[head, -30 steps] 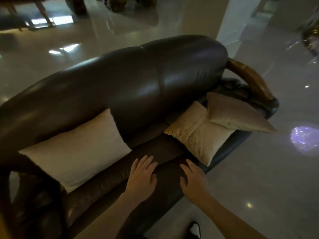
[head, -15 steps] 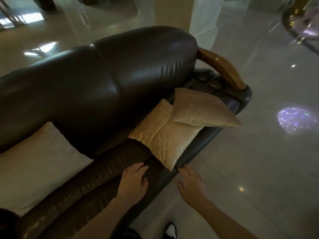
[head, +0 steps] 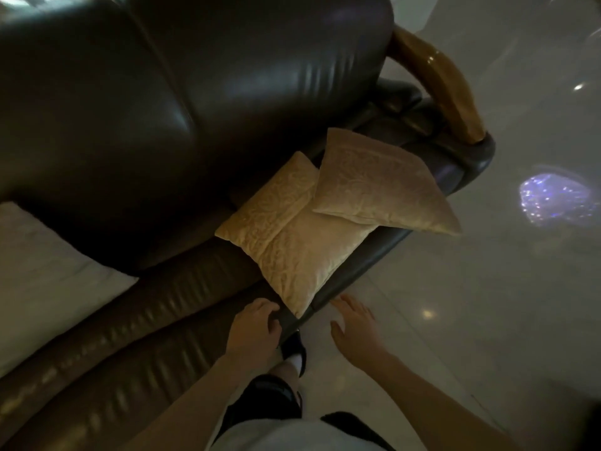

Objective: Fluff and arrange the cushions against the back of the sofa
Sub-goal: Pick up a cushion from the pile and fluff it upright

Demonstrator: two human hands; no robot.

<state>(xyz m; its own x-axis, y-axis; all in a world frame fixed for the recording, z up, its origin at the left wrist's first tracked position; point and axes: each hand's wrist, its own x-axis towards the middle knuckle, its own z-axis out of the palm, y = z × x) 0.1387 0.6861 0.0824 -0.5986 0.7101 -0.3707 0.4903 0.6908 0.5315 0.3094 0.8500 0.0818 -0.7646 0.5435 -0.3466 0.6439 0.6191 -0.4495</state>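
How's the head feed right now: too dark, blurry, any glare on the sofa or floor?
Head view: dim overall; soft sheen streaks on the sofa back; small bright glints and a purple sparkle patch on the floor; both hands slightly blurred; gold cushions readable; wide-angle bending at edges.

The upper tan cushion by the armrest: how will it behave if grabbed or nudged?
The upper tan cushion is probably soft and floppy: its surface sags. Likely light. Its corner overhangs the sofa seat edge and it rests on the lower cushion, so a nudge could slide it off.
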